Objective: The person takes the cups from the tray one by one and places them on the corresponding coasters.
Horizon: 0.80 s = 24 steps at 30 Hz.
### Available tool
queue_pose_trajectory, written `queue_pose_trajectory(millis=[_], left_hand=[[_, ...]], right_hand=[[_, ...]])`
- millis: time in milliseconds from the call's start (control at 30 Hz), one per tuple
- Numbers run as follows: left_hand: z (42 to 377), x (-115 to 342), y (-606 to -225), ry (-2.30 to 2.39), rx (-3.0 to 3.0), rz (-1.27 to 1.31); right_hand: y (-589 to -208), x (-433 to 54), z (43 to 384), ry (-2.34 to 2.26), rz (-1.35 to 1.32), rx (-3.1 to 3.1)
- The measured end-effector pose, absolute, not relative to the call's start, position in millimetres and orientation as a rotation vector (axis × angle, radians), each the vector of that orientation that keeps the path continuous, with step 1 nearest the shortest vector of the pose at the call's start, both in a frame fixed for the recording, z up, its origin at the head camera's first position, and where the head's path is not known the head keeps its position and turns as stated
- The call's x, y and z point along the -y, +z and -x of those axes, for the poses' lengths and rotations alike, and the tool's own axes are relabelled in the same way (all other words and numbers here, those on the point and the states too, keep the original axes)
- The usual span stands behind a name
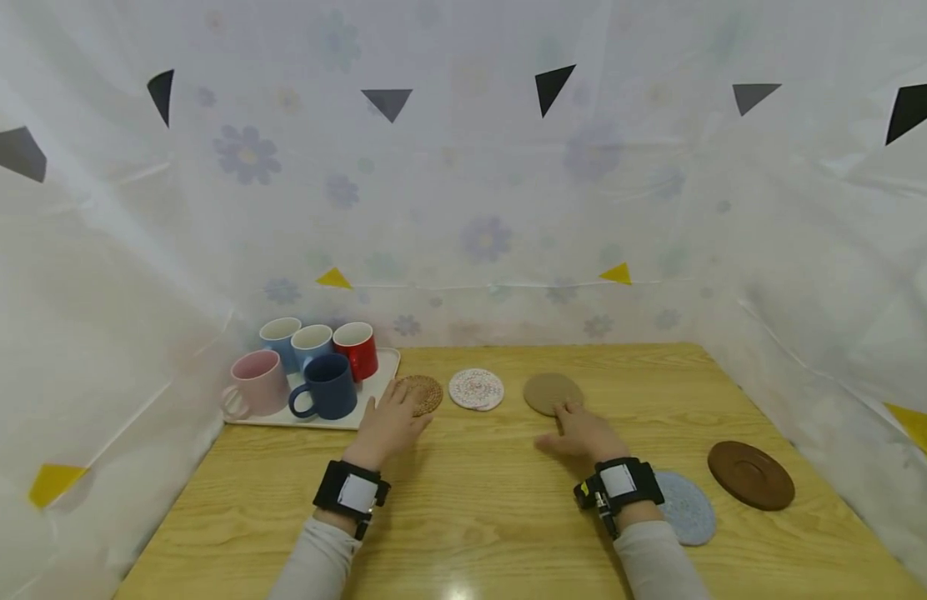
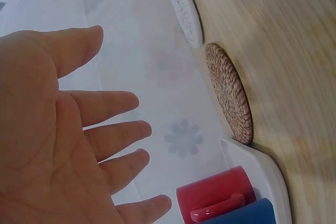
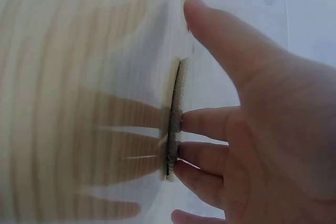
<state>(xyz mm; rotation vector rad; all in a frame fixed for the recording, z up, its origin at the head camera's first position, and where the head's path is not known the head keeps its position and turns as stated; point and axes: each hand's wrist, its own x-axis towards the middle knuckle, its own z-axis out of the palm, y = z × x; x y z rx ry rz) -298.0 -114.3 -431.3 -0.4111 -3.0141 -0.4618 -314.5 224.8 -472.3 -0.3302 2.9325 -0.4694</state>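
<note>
Near the back edge of the tabletop [image 1: 471, 492], the right hand [image 1: 586, 435] touches a beige coaster [image 1: 551, 392], fingers straight; the left hand [image 1: 386, 432], fingers spread, hovers beside a wicker coaster [image 1: 428, 393]

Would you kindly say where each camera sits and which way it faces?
Head: worn on the head, facing forward and down at the table; left hand, right hand and sleeves show.
Left wrist: on the wrist, facing woven coaster and red mug; left hand shows.
Right wrist: on the wrist, facing beige coaster; right hand shows.
Head and left wrist share the red mug.
</note>
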Motion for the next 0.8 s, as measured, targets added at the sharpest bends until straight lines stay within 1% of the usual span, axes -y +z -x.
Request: queue_pose_trajectory(millis=[233,433,567,800], left_hand=[[295,116,-432,-0.479,3.037,0.410],[294,120,-433,-0.458,3.021,0.421],[293,125,-435,-0.461,3.015,0.424],[292,133,-438,-0.479,3.006,0.425]], right_hand=[[-475,-212,320,-0.423,0.339,-2.901],[-472,-217,324,-0.432,0.381,-2.929],[-460,-229,314,-0.397,0.412,-2.979],[-438,-265,281,-0.293,0.408,-3.033]])
